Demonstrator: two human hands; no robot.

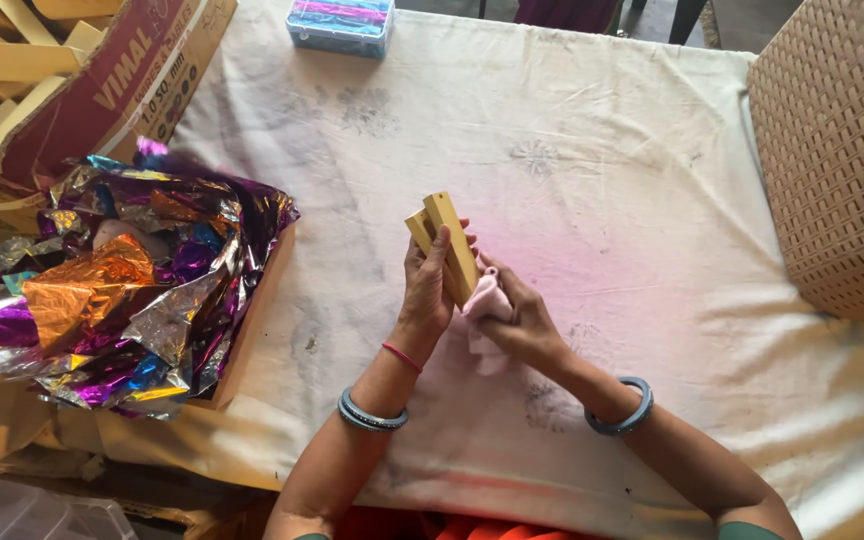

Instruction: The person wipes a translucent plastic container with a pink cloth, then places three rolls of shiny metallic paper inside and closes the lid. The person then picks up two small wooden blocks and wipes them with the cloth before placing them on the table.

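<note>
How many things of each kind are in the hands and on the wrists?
Yellow wooden strips, in left hand: 2
Pink cloth, in right hand: 1
Blue-grey bangles: 2
Red thread: 1
Total: 6

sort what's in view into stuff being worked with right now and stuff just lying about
In hand:
left hand holding yellow wooden sticks
right hand pressing pink cloth

Lying about:
foil sheets
cardboard box
woven basket
striped box

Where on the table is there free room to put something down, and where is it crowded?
The white cloth lies bare between the hands and the woven basket, and between the hands and the striped box. The left side is crowded by the foil sheets and the cardboard box. The left hand holds wooden sticks.
</note>
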